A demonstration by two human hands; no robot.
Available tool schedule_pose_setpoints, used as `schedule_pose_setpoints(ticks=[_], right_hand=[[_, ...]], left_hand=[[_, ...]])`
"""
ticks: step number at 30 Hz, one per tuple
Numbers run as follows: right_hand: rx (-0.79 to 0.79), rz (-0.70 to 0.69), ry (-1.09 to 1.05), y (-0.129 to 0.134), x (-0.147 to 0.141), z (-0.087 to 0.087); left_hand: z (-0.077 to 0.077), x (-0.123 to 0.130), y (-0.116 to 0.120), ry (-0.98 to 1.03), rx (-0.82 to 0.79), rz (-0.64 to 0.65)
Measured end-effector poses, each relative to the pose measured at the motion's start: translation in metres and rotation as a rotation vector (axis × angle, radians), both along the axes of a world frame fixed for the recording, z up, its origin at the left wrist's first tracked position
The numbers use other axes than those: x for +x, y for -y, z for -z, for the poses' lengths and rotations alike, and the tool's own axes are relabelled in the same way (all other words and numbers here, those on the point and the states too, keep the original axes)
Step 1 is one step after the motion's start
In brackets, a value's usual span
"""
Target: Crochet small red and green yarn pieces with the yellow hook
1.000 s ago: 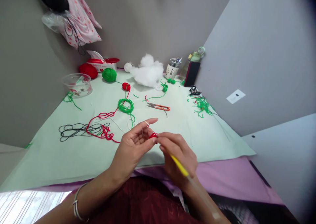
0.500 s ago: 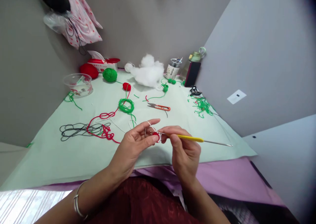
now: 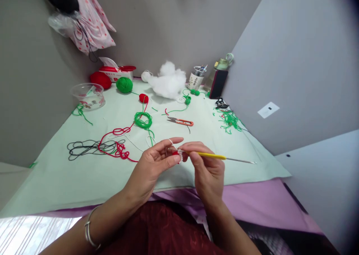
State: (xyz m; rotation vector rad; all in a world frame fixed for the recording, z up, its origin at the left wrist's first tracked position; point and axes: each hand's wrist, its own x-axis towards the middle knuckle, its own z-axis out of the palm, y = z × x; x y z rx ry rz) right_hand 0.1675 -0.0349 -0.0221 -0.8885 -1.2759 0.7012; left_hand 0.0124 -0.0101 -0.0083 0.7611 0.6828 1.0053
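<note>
Between thumb and fingers, my left hand (image 3: 154,161) pinches a small red and white crochet piece (image 3: 180,157). White yarn runs up over its raised index finger. My right hand (image 3: 207,165) grips a crochet hook (image 3: 211,156) by its yellow handle, pen-like. One metal end of the hook reaches into the white stitches at the piece's top edge, while the other end points out to the right. The fingertips of both hands nearly meet around the piece and hide part of it. A red strand (image 3: 131,160) leads from the left hand across the table.
Beyond my hands lie orange thread snips (image 3: 181,121) and a green yarn coil (image 3: 143,120). Black cord (image 3: 84,149) is looped at left. White stuffing (image 3: 168,82), a green yarn ball (image 3: 124,85), a plastic tub (image 3: 89,97) and a phone (image 3: 219,84) stand farther back. Green scraps (image 3: 231,122) lie right.
My right hand has shifted slightly left with the hook, whose tip now reaches farther through the stitches toward the left hand. The crochet piece has tilted slightly.
</note>
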Motion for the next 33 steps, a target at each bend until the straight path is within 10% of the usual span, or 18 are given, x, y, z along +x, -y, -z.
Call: schedule_pose_setpoints(ticks=[10,26,33], right_hand=[[-0.150,-0.194,-0.370,-0.004,0.006,-0.003],[0.010,-0.043,0.001,0.002,0.006,0.004],[-0.069,-0.141,-0.237,-0.001,0.007,0.002]], left_hand=[[0.000,-0.003,0.001,-0.070,0.018,0.017],[0.004,-0.003,0.003,-0.088,0.098,0.066],[0.000,-0.004,0.004,-0.096,0.049,0.045]])
